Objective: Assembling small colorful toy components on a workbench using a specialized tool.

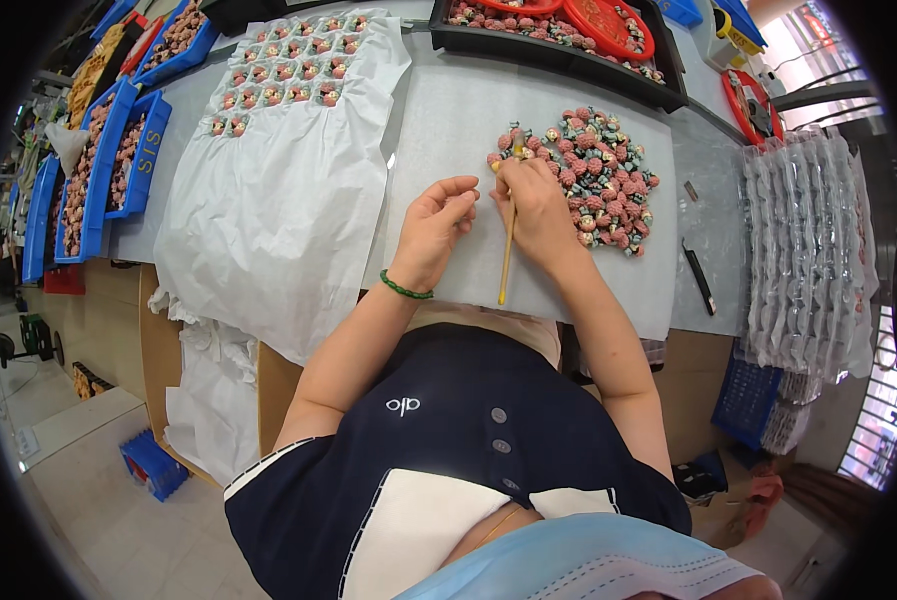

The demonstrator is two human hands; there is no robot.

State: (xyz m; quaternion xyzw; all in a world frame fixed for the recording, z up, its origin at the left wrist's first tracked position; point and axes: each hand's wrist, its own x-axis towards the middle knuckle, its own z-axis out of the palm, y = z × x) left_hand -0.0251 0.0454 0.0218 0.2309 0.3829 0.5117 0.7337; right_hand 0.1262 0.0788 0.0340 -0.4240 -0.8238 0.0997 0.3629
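Observation:
My right hand (536, 205) is closed around a thin yellow stick (507, 262), perhaps a brush. Its lower end points toward me, and its upper end reaches the left edge of a pile of small pink-and-green figures (608, 180). Whether the fingertips also touch a figure is hidden. To the left, my left hand (433, 228) hovers over the white sheet (448, 130) with loosely curled fingers. Thumb and index tips are slightly apart, and nothing shows between them. Farther left, similar figures (288, 70) stand in rows on white wrapping material (278, 210).
A black tray (673, 90) with more figures and red dishes stands at the back. Blue bins (143, 160) line the left. Stacked clear plastic trays (803, 250) stand at right, near a black pen-like tool (698, 275). The table's front edge lies close to my body.

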